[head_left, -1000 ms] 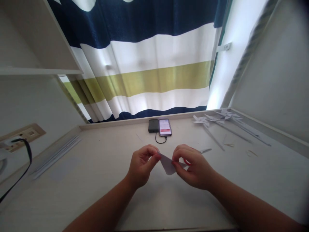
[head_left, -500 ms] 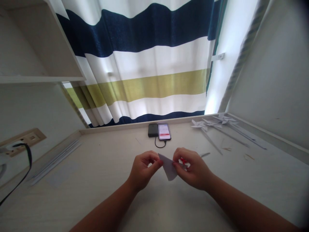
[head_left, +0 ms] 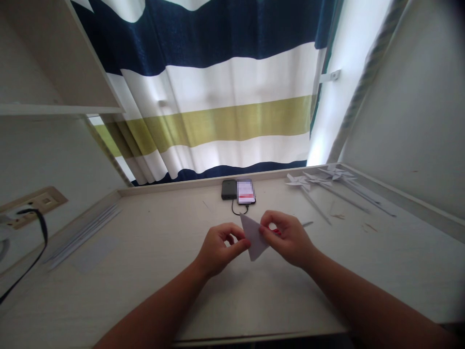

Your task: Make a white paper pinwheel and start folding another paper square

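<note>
A small white piece of paper [head_left: 254, 241], folded into a triangle, is held up over the desk between both hands. My left hand [head_left: 222, 248] pinches its left edge between thumb and forefinger. On the upper right side of the paper, my right hand [head_left: 286, 237] grips it with thumb and fingertips. Behind the right hand shows a bit of red-handled scissors [head_left: 277, 231], whose metal part sticks out to the right; most of it is hidden by the hand.
A black power bank [head_left: 228, 189] and a phone [head_left: 246, 192] joined by a cable lie at the back. Several paper pinwheels [head_left: 298, 181] on sticks lie at the right. Rolled paper sticks [head_left: 85, 235] and a flat paper sheet [head_left: 94, 253] lie left, near a wall socket [head_left: 36, 206].
The paper has turned so its broad face and upper point show more. My left fingers have shifted lower along its edge. The whole view has tilted slightly downward.
</note>
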